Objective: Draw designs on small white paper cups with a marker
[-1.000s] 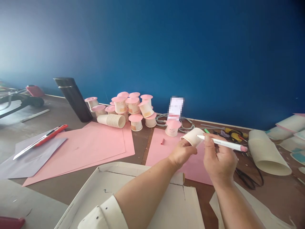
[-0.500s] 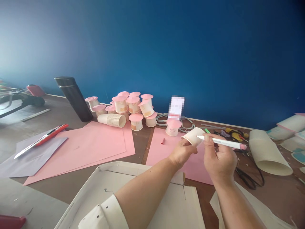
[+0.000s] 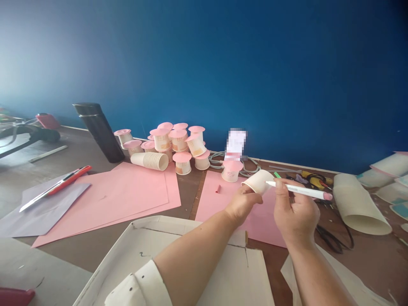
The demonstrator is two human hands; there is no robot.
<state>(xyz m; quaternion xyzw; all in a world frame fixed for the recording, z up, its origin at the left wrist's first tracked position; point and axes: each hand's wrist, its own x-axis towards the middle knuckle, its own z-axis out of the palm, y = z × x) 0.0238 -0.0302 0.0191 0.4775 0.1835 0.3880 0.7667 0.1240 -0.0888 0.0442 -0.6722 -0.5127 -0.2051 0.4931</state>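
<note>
My left hand [image 3: 239, 208] is closed around a white paper cup [image 3: 259, 180], which lies tilted with its mouth toward the lower left. A white marker with a pink end [image 3: 306, 191] is gripped in my right hand [image 3: 296, 214]. Its tip is at the cup's side; whether it touches cannot be made out. Beneath the hands lies a pink sheet [image 3: 255, 227], and a small red pen cap [image 3: 218, 188] rests on it. Behind, a cup with a pink round top [image 3: 232, 171] stands in front of a blurred-out phone [image 3: 236, 143].
Several pink-topped cups [image 3: 162, 139] are grouped by the wall beside a stack of nested cups [image 3: 149, 161]. A black bottle [image 3: 98, 134] stands left. A red utility knife [image 3: 57, 187] lies on paper. At right are large paper cups [image 3: 358, 202] and black-handled scissors [image 3: 333, 238].
My right hand and the marker have shifted slightly to the right. The cup in my left hand has turned or moved a little.
</note>
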